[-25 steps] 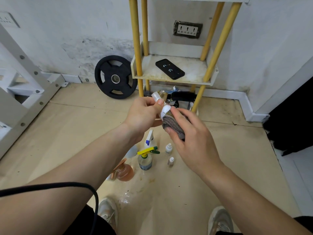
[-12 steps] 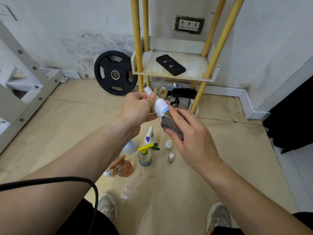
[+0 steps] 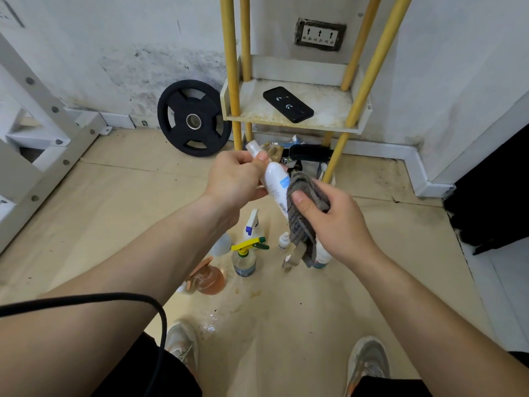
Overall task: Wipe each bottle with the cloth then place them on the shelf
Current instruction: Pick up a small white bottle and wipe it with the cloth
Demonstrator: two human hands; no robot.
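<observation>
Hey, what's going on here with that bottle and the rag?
A person is wiping a white bottle. The left hand grips it near the cap, while the right hand holds a grey cloth against its lower part. Other bottles, among them a yellow-trigger spray bottle and an amber bottle, stand on the floor. The shelf holds a black phone and no bottles yet.

cloth (image 3: 301, 222) slid down bottle (image 3: 274, 179) — lower, shoulder bared

Far: phone (image 3: 287, 104) on shelf (image 3: 329, 123); weight plate (image 3: 194, 118) left of it. Nearer: bottles (image 3: 244, 260) on floor (image 3: 286, 316).
</observation>
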